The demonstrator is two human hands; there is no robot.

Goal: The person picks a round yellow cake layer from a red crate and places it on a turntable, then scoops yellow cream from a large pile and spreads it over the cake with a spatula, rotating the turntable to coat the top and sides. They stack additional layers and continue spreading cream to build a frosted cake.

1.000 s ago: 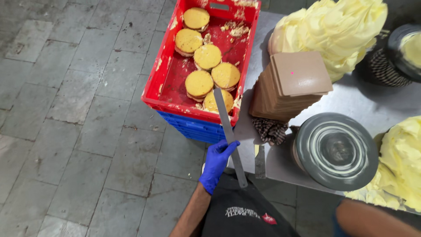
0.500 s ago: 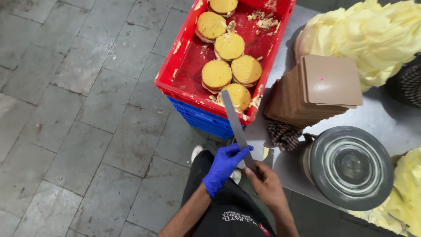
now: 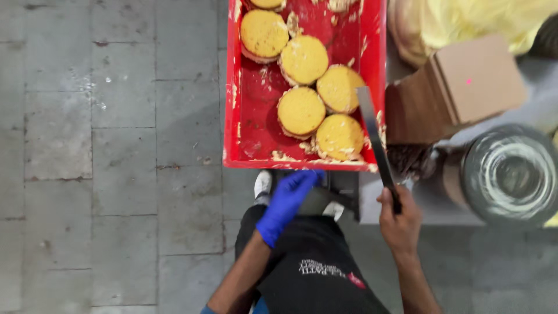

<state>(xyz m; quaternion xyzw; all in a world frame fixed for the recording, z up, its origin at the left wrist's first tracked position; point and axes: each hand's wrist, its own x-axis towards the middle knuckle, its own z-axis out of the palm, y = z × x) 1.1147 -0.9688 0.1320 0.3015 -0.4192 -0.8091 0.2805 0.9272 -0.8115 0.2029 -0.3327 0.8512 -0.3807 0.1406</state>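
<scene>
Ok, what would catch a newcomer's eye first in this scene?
The bright red crate at top centre, holding round yellow sponge cakes. Just right of it, the bare right hand holds a long knife pointing up along the crate's edge, while the blue-gloved left hand sits below the crate.

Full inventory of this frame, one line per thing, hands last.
Red plastic crate: one, crumb-smeared, top centre on the floor side of the table.
Round yellow cake layers: six in view, inside the crate, one cut off at the top edge.
Long flat metal knife: one, grey, blade over the crate's right rim.
Brown cardboard boxes: one stack, right of the crate.
Round steel turntable: one, silvery, right edge.
Yellow plastic sheet: one, top right.
Grey stone floor tiles: left half.
Black apron: one, bottom centre.
Left hand: blue glove, below the crate.
Right hand: bare, gripping the knife handle.
</scene>
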